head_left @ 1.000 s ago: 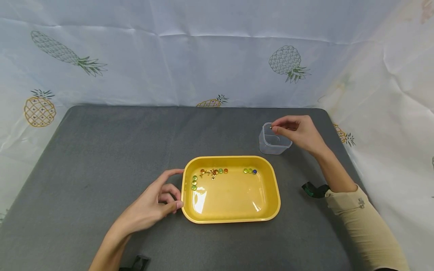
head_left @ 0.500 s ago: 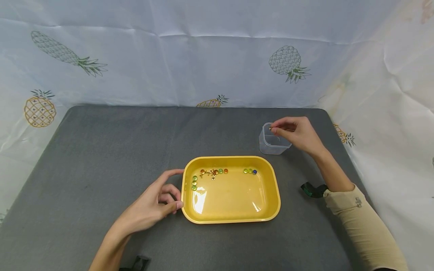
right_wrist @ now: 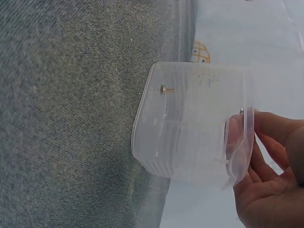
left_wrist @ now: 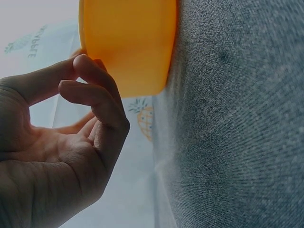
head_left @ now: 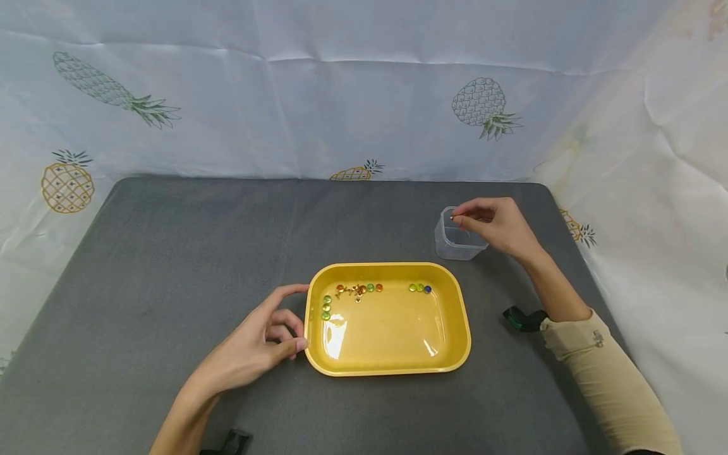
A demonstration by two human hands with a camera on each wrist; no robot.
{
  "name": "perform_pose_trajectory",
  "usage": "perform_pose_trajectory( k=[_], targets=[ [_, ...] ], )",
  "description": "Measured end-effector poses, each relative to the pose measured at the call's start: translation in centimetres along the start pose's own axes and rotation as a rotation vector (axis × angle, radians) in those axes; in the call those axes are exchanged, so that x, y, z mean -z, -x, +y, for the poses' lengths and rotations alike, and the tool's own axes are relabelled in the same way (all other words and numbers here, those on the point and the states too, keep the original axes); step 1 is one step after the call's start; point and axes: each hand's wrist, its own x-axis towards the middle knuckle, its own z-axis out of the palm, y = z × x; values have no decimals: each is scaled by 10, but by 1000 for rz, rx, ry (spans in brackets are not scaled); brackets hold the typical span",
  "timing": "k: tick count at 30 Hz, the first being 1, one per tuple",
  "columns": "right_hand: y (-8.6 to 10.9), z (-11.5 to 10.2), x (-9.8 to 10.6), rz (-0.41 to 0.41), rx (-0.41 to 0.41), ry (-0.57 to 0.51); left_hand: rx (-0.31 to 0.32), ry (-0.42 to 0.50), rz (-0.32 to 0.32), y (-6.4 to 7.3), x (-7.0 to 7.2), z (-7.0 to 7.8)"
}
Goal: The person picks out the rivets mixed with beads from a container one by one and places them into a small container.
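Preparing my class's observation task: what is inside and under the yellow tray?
Inside the yellow tray lie green beads, orange beads, a blue bead and small gold pieces. Whatever is beneath is covered.

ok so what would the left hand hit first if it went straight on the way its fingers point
The yellow tray, on the side nearest the left hand. The fingertips appear to be right at its wall, though depth makes exact contact hard to judge.
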Motion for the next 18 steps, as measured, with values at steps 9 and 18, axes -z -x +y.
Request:
perform_pose_trajectory(
  k=[9, 18],
  targets=[
    [0, 2, -1, 1, -2, -3, 4, -1, 2, 0, 0, 0],
    [0, 2, -1, 0, 8, -5, -10, -4, 3, 0, -1, 0]
  ],
)
